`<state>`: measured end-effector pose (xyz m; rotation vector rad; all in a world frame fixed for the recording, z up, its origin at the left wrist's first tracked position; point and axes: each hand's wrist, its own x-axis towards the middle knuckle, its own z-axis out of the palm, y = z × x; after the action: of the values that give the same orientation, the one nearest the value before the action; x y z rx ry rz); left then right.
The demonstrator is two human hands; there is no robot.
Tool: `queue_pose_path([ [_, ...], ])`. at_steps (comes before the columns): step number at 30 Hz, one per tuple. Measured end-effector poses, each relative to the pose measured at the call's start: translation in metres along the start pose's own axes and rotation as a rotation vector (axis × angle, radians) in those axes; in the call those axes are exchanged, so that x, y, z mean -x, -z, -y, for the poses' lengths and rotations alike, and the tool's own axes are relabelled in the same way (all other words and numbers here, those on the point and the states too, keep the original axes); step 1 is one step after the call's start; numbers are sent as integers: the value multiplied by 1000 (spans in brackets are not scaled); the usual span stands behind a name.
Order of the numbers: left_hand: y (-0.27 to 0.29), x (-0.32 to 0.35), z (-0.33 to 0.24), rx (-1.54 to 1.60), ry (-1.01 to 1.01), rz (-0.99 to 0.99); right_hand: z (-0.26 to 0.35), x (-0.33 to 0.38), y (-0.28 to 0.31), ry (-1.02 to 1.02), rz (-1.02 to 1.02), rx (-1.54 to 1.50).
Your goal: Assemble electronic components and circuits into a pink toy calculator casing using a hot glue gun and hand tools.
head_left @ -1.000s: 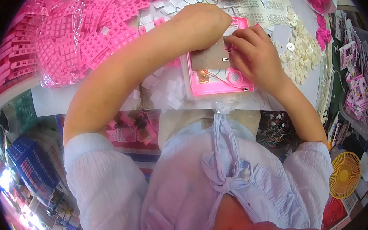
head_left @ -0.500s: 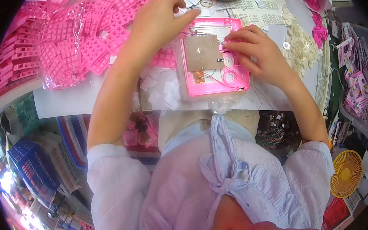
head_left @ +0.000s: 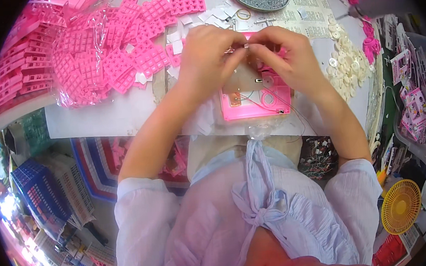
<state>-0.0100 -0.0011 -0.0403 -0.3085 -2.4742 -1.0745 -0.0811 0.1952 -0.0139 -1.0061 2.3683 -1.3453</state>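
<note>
Left hand (head_left: 244, 47) has come beside right hand (head_left: 250, 47) above one pink casing (head_left: 251, 113); both pinched together, contents unclear.

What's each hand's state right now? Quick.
Left hand: closed in a fingertip pinch over the pink plastic housing; held item too small to tell.
Right hand: closed, fingertips meeting the left's; held item can't be told.

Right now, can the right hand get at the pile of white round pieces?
Probably yes: the white round pieces lie just to the right of the right hand, and nothing visible stands between them. It is, though, busy beside the left hand above the pink casing, so may need freeing first.
</note>
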Motion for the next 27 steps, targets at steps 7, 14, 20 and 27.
queue_pose_path([
  [7,2,5,-2,175,278,113,-11,5,-17,408,-179,350],
  [14,-4,5,2,-98,-166,-69,0,23,-9,323,-120,295],
  [20,-7,12,0,-44,-174,-48,-38,-13,11,351,-57,88],
  [27,0,16,-6,-70,-95,124,-192,-199,59,108,-760,1144],
])
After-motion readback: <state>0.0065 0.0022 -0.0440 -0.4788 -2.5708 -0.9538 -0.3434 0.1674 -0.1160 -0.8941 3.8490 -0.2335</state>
